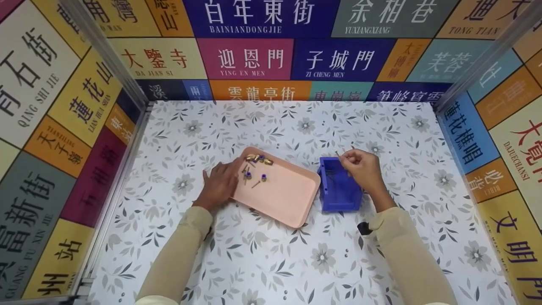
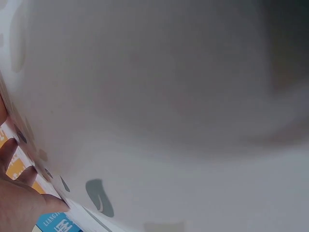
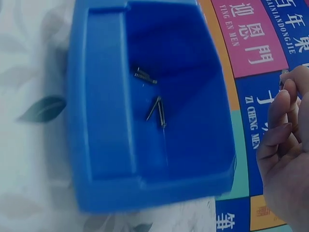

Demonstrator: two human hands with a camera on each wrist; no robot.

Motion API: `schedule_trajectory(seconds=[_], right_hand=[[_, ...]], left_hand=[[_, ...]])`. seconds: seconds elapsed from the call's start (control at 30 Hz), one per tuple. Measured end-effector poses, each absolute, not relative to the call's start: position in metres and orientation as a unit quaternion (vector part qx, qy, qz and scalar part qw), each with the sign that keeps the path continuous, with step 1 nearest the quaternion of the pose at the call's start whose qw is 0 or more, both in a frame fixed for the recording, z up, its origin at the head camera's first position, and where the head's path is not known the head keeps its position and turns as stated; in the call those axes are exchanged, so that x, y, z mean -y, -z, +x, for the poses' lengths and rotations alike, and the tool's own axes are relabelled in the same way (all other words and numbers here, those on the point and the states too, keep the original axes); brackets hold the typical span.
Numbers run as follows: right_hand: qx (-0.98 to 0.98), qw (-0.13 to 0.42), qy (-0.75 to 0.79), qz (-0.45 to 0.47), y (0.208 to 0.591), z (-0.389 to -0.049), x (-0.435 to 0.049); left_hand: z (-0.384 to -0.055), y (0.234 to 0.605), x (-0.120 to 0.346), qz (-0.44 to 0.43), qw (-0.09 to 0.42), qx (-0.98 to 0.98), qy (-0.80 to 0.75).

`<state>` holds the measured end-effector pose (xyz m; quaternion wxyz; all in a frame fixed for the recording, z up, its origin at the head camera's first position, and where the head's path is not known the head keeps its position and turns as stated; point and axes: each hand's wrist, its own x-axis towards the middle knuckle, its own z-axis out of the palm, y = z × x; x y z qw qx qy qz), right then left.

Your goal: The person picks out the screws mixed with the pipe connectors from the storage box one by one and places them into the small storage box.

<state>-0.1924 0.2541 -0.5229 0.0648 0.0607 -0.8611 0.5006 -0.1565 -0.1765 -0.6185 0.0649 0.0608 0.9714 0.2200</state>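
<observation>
A blue plastic bin (image 1: 341,203) stands right of the tray, with several screws (image 3: 159,112) lying inside it. Above its far right edge, my right hand (image 1: 362,165) pinches a thin screw (image 1: 337,153) between thumb and finger; only a small tip shows in the right wrist view. My left hand (image 1: 220,182) rests against the left rim of a pink tray (image 1: 283,195), its fingers fairly straight. Toward the tray's far left lie brass-coloured fittings (image 1: 268,161), small blue-and-metal pieces (image 1: 264,177) and several screws (image 1: 256,184).
A white tablecloth (image 1: 271,127) with grey flowers and leaves covers the table. Printed panels (image 1: 245,59) with street names wall in the back and both sides. The left wrist view shows mostly blurred cloth.
</observation>
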Motion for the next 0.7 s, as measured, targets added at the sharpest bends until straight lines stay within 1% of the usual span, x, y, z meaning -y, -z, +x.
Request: schedule_trajectory(seconds=[0.33,0.53,0.7], right_hand=[[0.862,0.053,-0.503,0.04,0.536,-0.185,-0.268],[0.855,0.042,-0.515,0.046,0.563,-0.193,-0.28],[0.852,0.045,-0.519,0.049,0.568,-0.195,-0.28]], left_hand=[[-0.157,0.618,0.177,0.057,0.067,-0.972,-0.218],[-0.157,0.619,0.178,0.072,0.047,-0.969,-0.231],[-0.157,0.619,0.177,0.06,0.059,-0.969,-0.231]])
